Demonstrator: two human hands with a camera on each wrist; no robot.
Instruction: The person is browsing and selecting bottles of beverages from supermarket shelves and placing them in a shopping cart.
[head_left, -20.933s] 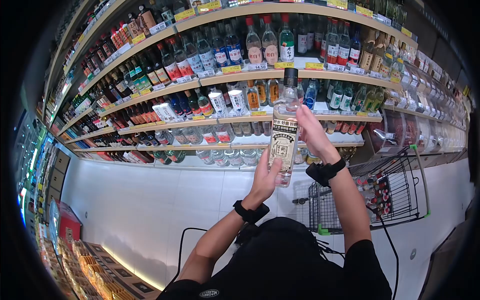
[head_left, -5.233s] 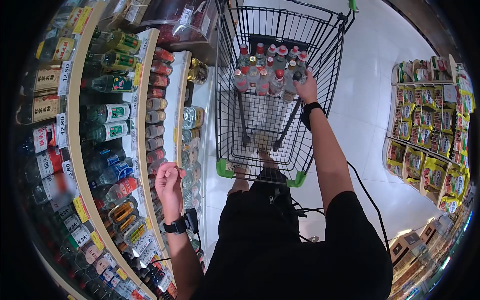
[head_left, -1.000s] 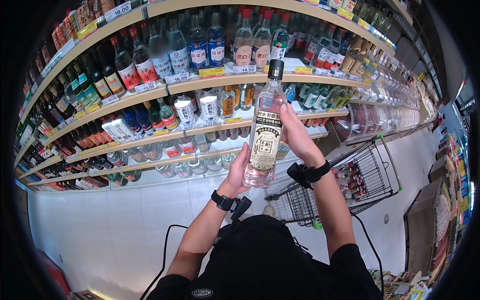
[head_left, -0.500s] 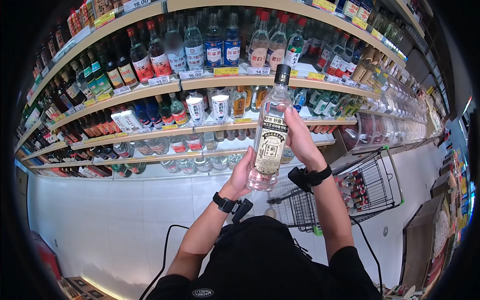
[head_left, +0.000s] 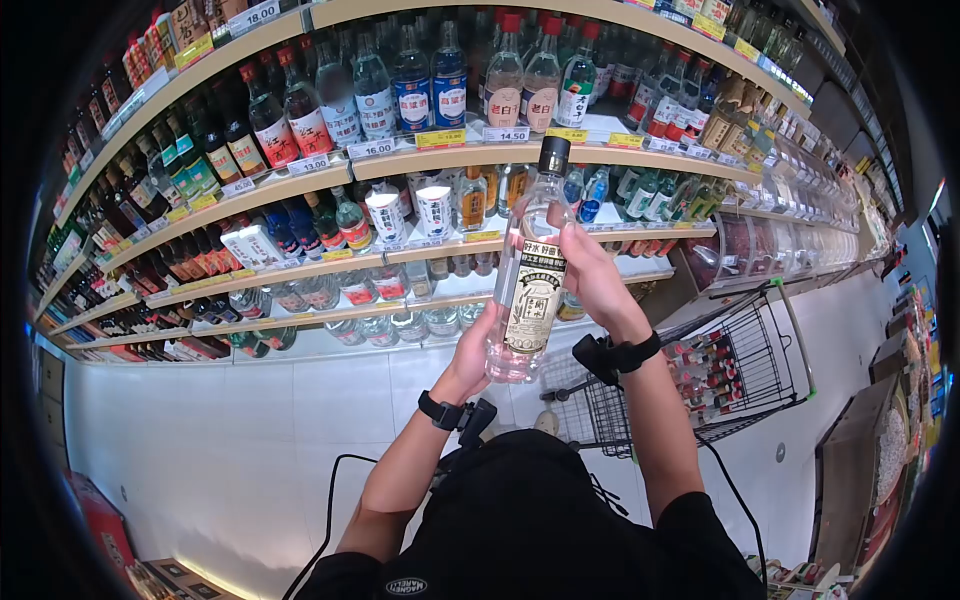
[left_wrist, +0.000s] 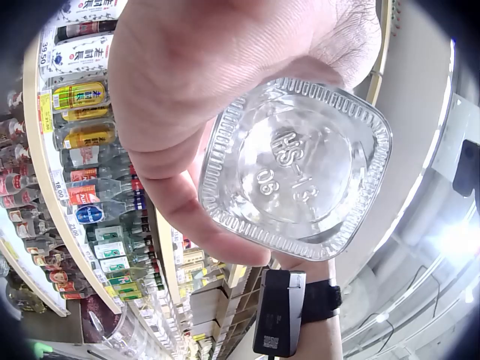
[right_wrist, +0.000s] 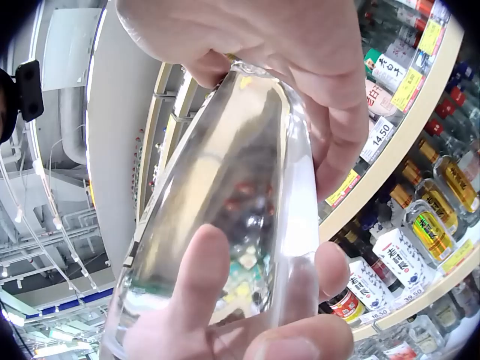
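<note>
In the head view, both hands hold up a clear glass liquor bottle (head_left: 527, 315) with a black cap and a cream-and-black label, its top leaning slightly right. My left hand (head_left: 470, 352) grips the lower part; the left wrist view shows its fingers curled round the side and the embossed square base (left_wrist: 296, 169). Higher up, my right hand (head_left: 600, 280) grips the bottle near the shoulder. In the right wrist view that hand (right_wrist: 300, 52) wraps the upper end, while fingers of the left hand (right_wrist: 202, 281) show against the glass lower down.
Curved shelves full of bottles (head_left: 440, 85) with price tags stand in front. A shopping cart (head_left: 765, 350) holding several bottles (head_left: 705, 375) is to the right. Clear-fronted bins (head_left: 740, 250) stand beyond the shelves. Black cables hang by both arms.
About five seconds ago the right hand was at a bottle in the cart and the left was beside the shelf. Over the last half second the held bottle has turned slightly.
</note>
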